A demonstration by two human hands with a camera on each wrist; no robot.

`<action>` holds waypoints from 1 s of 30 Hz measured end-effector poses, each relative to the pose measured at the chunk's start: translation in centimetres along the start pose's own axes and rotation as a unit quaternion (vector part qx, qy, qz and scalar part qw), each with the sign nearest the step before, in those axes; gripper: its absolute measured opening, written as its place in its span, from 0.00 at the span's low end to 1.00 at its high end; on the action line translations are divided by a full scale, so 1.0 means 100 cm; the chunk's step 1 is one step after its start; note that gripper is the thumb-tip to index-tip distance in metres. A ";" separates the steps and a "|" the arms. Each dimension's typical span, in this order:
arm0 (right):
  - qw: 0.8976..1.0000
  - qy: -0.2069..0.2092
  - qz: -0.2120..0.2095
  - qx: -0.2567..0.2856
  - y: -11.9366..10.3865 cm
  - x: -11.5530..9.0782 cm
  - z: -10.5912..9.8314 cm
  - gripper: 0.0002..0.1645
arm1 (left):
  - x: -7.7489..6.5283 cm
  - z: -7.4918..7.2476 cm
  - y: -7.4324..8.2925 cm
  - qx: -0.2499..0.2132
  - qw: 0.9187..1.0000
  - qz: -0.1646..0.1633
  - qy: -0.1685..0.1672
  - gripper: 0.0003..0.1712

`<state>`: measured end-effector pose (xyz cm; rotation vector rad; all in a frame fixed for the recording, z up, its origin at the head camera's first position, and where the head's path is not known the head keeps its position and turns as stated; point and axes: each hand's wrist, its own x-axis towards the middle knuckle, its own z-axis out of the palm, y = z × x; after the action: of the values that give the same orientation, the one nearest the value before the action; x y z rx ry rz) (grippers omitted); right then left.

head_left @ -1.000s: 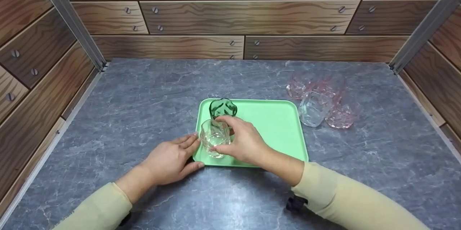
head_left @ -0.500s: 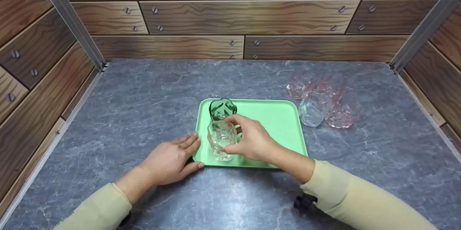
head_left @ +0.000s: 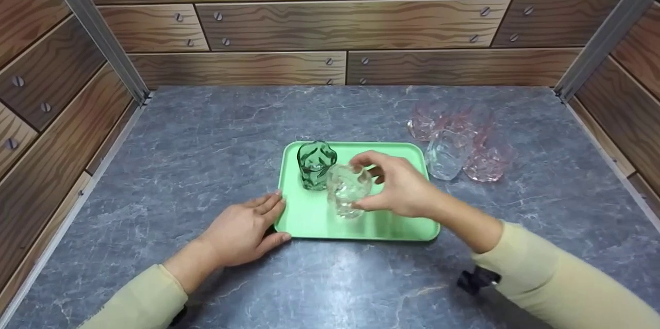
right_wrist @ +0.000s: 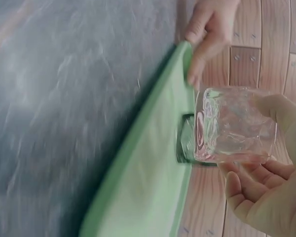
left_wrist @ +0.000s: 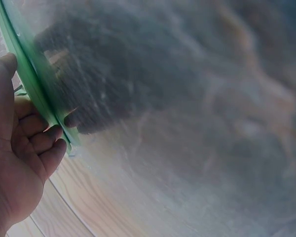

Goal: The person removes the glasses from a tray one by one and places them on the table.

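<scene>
A clear glass tumbler (head_left: 349, 192) with a wavy surface is pinched by my right hand (head_left: 399, 187), thumb on one side and fingers on the other. In the right wrist view the clear glass (right_wrist: 237, 126) looks raised off the green tray (head_left: 309, 220). Behind it to the left, a dark green glass (head_left: 316, 166) stands upright on the tray. My left hand (head_left: 242, 233) rests on the table with fingertips against the tray's left edge and the thumb at its front corner. In the left wrist view those fingers (left_wrist: 52, 155) touch the tray's rim, loosely bent.
Right of the tray, several pink glasses (head_left: 487, 164) stand close together, with another clear glass (head_left: 447, 156) in front of them. Their overlapping outlines are hard to separate. Wood-patterned walls (head_left: 330, 25) border the grey marbled table (head_left: 216, 122).
My right hand has lifted the clear glass and moved it rightward across the tray, uncovering more of the green glass. My left hand stays at the tray's corner.
</scene>
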<state>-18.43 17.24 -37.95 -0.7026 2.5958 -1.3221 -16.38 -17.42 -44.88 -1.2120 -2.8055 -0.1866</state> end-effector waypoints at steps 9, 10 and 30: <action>1.000 -0.003 -0.003 -0.013 0.016 -0.019 -0.049 0.44 | -0.001 0.000 0.000 0.000 1.000 -0.002 0.000 0.43; 1.000 -0.001 -0.004 -0.014 0.017 -0.021 -0.055 0.44 | -0.001 0.001 0.001 0.000 1.000 -0.002 0.001 0.43; 0.998 0.036 -0.003 -0.058 0.054 -0.071 -0.122 0.43 | 0.000 0.000 0.000 0.005 1.000 0.001 0.007 0.44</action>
<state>-18.11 32.13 -35.51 -0.6926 2.7491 -1.2290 -16.36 -17.42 -44.87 -1.2080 -2.7895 -0.1796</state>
